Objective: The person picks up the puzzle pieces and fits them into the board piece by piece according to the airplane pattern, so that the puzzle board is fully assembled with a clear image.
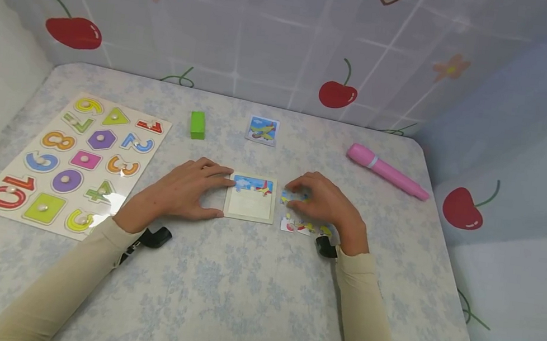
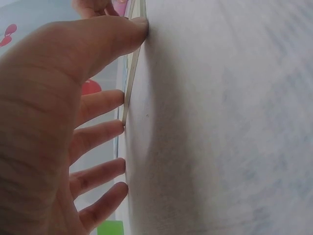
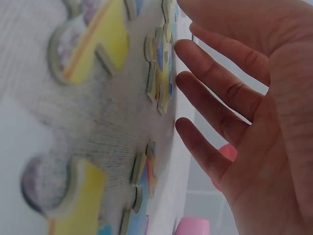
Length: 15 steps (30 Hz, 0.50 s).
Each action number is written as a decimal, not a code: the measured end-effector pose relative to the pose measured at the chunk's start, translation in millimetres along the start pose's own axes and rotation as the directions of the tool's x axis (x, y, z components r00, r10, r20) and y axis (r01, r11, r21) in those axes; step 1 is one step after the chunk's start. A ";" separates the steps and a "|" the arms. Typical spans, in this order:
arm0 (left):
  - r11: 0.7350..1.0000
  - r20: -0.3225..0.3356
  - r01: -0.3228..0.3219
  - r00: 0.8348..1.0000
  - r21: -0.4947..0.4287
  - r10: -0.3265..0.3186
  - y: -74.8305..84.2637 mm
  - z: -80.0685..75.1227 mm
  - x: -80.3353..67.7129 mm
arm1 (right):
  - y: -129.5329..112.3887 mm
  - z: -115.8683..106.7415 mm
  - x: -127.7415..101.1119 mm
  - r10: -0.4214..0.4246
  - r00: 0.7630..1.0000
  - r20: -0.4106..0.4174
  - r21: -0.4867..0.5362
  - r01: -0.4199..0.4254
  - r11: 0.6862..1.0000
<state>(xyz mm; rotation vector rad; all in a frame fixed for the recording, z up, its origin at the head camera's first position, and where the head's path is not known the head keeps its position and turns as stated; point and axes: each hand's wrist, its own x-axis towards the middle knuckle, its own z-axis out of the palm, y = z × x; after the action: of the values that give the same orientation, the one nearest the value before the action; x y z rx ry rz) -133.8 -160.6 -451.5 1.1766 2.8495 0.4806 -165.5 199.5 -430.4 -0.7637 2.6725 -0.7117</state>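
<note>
A small wooden puzzle tray (image 1: 249,206) lies at the table's middle, with a strip of blue-sky pieces (image 1: 253,184) along its top and the lower part bare. My left hand (image 1: 220,193) lies flat beside it, straight fingers and thumb (image 2: 139,27) touching the tray's left edge (image 2: 129,88). My right hand (image 1: 296,194) hovers just right of the tray, over loose puzzle pieces (image 1: 304,228). Its relaxed fingers (image 3: 195,83) are close to a blue and yellow piece (image 3: 160,83) without gripping it.
A number-and-shape peg board (image 1: 77,156) lies at the left. Behind the tray sit a green block (image 1: 198,125) and an airplane picture card (image 1: 263,130). A pink marker (image 1: 387,171) lies at the back right. Cherry-print sheets wall the table's back and sides.
</note>
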 end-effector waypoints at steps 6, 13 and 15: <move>1.000 -0.011 0.001 1.000 -0.006 -0.001 -0.6 1.9 -0.8 | 0.6 2.4 0.3 -0.013 1.000 0.005 -0.016 0.013 1.000; 1.000 -0.013 0.003 1.000 -0.006 -0.003 -1.2 1.5 -0.3 | 3.3 4.8 2.6 -0.048 0.999 0.012 -0.033 0.049 0.998; 1.000 -0.012 0.004 1.000 -0.007 -0.004 -1.2 1.3 -0.4 | 3.4 5.1 3.1 -0.051 0.999 0.012 -0.041 0.051 0.998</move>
<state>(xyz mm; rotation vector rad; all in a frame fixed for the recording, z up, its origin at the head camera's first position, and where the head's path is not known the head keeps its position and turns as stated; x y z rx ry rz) -134.2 -161.3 -453.1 1.1710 2.8565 0.4991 -167.5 198.3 -436.9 -0.8469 2.6742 -0.6653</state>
